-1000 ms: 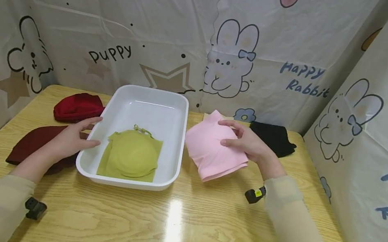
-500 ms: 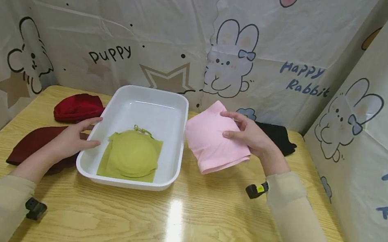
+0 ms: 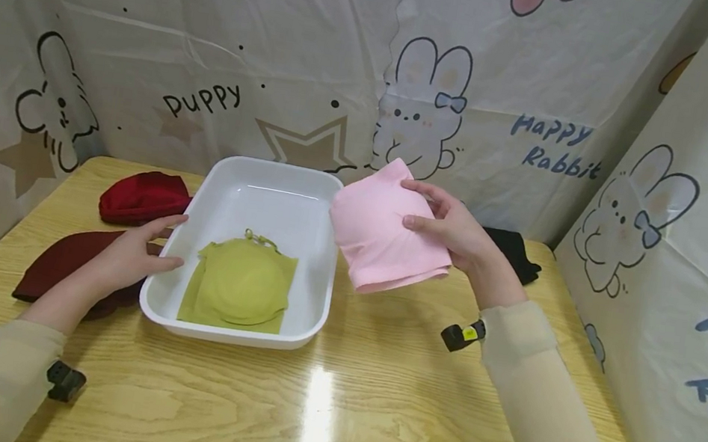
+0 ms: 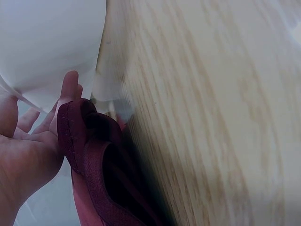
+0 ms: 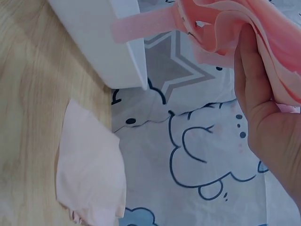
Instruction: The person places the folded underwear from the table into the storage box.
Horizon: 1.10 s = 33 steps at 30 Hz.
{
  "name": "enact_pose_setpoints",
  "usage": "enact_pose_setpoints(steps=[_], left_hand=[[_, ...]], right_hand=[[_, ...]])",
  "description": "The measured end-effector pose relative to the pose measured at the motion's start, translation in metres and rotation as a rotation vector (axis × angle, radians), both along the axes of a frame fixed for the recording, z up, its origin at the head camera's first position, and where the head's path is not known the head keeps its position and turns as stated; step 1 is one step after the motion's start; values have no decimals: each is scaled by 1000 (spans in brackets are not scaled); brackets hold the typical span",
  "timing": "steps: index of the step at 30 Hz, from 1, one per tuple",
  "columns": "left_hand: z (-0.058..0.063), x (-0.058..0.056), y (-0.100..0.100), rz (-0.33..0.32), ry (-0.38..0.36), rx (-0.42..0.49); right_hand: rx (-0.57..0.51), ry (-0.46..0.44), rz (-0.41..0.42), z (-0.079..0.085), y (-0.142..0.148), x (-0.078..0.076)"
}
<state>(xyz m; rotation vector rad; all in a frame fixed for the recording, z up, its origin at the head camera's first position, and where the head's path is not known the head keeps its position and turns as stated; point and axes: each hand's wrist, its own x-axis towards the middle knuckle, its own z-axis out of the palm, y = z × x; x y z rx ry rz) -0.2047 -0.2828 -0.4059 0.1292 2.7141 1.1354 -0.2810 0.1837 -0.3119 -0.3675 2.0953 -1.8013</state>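
A folded pink bra (image 3: 387, 229) is held up off the table by my right hand (image 3: 451, 227), pinched between thumb and fingers beside the tray's right rim. Its layered edges and a loose strap show in the right wrist view. My left hand (image 3: 135, 254) rests at the left rim of the white tray (image 3: 286, 219), fingers relaxed against its side. In the tray lies a folded yellow-green bra (image 3: 244, 285). Partly behind my left wrist lies a maroon bra (image 3: 63, 263), and in the left wrist view its dark band (image 4: 94, 155) covers part of the fingers.
A red bra (image 3: 145, 199) lies behind the maroon one. At the back right is a folded black cloth item (image 3: 512, 255). A pale pink-beige cloth item (image 5: 89, 165) lies on the wooden table (image 3: 367, 419). Printed sheets (image 3: 323, 50) hang behind and at both sides.
My right hand has raised the pink bra from near the table and brought it slightly left, up to the tray's right rim. The left hand and tray have stayed put.
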Motion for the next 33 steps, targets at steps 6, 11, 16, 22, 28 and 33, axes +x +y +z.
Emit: enact_pose_setpoints(steps=[6,11,16,22,28,33], left_hand=[[0,1,0,-1,1,4],[0,1,0,-6,12,-4],[1,0,0,-7,14,-8],[1,1,1,-2,3,-7],[1,0,0,-2,4,1],[-1,-1,-1,-5,6,8]], right_hand=[[-64,17,-11,6,-10,-1],[-126,18,-23,11,-18,-2],[-137,11,-52,15,-27,-3],[-184,8,-68,18,-39,-6],[-218,10,-88,20,-55,-9],[-221,1,-118,20,-68,-11]])
